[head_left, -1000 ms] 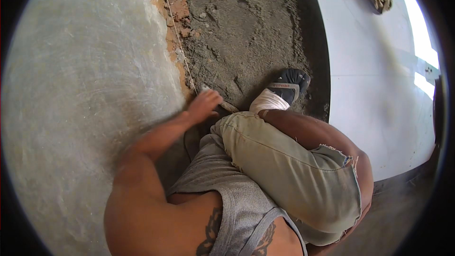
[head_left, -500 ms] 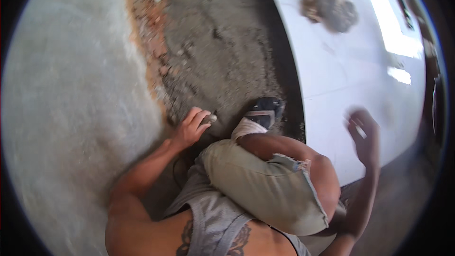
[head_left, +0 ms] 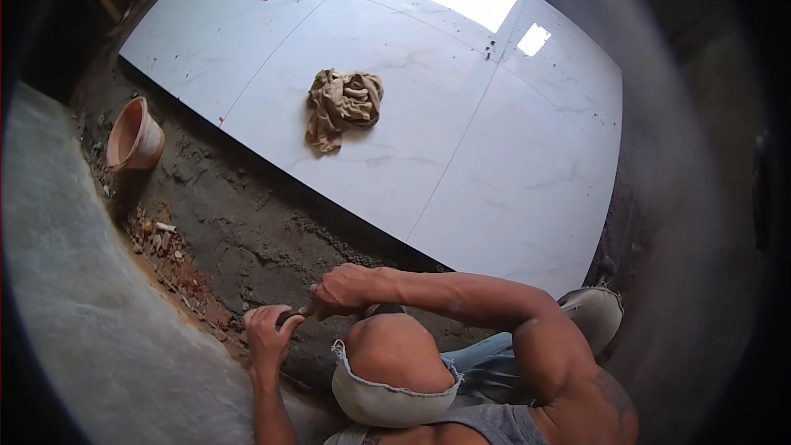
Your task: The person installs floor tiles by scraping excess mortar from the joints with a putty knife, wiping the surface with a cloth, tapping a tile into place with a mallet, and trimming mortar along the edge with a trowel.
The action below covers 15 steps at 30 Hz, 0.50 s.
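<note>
Basically, L grip (head_left: 265, 334) & R grip (head_left: 344, 288) pinching tool (head_left: 289, 315); bucket (head_left: 148, 145) tilted, contents unclear.

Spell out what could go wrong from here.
Slipping: the left hand grips a slim object right beside the right hand, so a slip might scrape fingers or the bare knee close by.
Tipping: the bucket seems to lean on rough wet-looking mortar and could topple.
Chipping: the white tiles have an exposed edge near the right forearm, so a knock might damage it.
</note>
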{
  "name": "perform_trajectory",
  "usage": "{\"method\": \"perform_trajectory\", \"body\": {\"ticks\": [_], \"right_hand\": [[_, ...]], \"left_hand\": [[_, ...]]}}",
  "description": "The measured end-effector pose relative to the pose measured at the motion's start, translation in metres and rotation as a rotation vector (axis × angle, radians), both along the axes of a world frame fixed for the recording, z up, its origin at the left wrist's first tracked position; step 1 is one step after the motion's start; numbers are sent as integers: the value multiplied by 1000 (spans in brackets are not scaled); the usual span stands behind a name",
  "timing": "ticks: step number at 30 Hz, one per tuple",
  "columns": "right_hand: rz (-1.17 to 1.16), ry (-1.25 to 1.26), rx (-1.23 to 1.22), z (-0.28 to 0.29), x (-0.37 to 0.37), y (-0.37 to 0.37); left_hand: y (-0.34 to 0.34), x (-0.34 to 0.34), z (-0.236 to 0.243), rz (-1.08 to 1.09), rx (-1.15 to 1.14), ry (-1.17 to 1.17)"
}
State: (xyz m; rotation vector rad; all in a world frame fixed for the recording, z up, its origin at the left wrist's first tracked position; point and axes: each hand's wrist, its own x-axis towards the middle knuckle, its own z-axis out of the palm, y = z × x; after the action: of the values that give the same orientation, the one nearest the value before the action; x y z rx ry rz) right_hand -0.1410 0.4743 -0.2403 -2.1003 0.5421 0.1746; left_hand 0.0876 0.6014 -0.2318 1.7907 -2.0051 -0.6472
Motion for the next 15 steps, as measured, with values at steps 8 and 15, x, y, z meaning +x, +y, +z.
{"method": "perform_trajectory", "body": {"ticks": [8, 15], "right_hand": [[-60, -176, 179, -8, -20, -16], [-192, -357, 234, -20, -14, -13]], "left_hand": [[29, 54, -41, 657, 79, 733], [20, 36, -52, 753, -73, 880]]}}
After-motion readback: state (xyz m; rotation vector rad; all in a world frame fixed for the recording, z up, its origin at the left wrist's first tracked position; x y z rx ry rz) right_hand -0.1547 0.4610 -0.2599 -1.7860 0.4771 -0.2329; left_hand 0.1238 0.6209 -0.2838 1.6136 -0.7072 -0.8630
